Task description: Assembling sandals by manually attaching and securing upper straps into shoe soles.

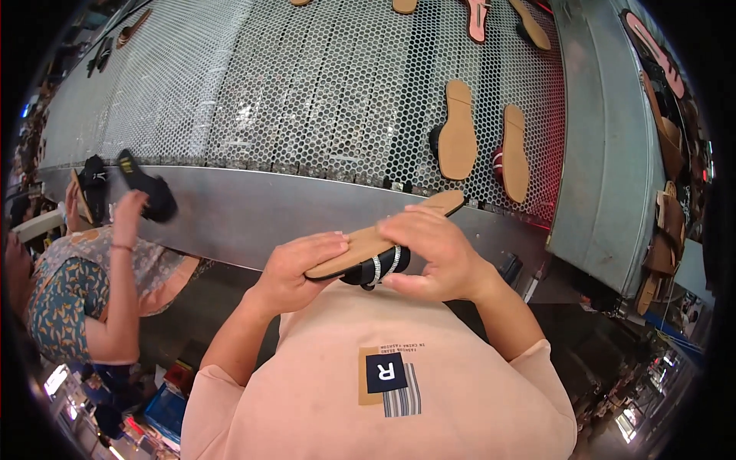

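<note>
In front of my chest is a sandal (362, 244), its tan underside up and its black straps with two sparkling silver bands hanging below. My left hand (297, 265) is closed around the broad end, fingers on the sole and thumb side underneath. My right hand (440, 253) lies across the middle of the sandal, with fingers over the sole and the thumb near the straps. The narrow heel end sticks out beyond my right fingers, up and to the right. Part of the straps is hidden behind the sandal.
Beyond a metal rail (253, 203) lies a perforated metal belt (307, 115). A black-strapped sandal (458, 134) and a red-strapped sandal (515, 157) rest on it, soles up. A metal side wall (598, 153) stands right. At left, a co-worker (84, 299) handles a black sandal (149, 188).
</note>
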The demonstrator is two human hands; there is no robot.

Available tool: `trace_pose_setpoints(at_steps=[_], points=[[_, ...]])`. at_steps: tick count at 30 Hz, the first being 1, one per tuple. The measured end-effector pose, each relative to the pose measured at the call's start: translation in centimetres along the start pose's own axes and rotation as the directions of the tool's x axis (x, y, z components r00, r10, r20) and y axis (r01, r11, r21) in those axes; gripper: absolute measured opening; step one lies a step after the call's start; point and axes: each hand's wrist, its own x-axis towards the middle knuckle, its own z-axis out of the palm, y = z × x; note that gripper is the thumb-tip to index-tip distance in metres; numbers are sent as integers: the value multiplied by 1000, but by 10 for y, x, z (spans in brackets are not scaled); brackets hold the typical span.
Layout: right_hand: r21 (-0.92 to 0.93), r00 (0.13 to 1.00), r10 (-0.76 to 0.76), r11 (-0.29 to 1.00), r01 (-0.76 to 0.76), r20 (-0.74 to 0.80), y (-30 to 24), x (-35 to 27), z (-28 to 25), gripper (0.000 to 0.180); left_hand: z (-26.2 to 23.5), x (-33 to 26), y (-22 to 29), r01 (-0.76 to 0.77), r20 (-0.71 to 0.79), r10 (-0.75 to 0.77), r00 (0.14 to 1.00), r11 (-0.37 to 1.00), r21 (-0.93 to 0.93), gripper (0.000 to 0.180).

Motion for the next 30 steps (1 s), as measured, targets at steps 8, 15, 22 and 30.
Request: trace_pose_setpoints(at_steps=[8, 15, 22, 30], points=[[84, 1000, -13, 996, 15, -19, -7, -31, -2, 38, 36, -10, 17, -45, -26, 47, 999, 996, 76, 48], [1, 998, -28, 1000, 28, -62, 0, -54, 3, 31, 57, 13, 53, -141, -2, 151, 988, 922, 361, 42], [82, 999, 32, 996, -29, -31, 0, -62, -9, 32, 72, 15, 45, -156, -1, 164, 986, 942, 298, 34], [221, 989, 146, 965, -142, 2, 4, -74, -12, 33, 85, 19, 42, -206, 7, 211, 977, 943, 263, 32]])
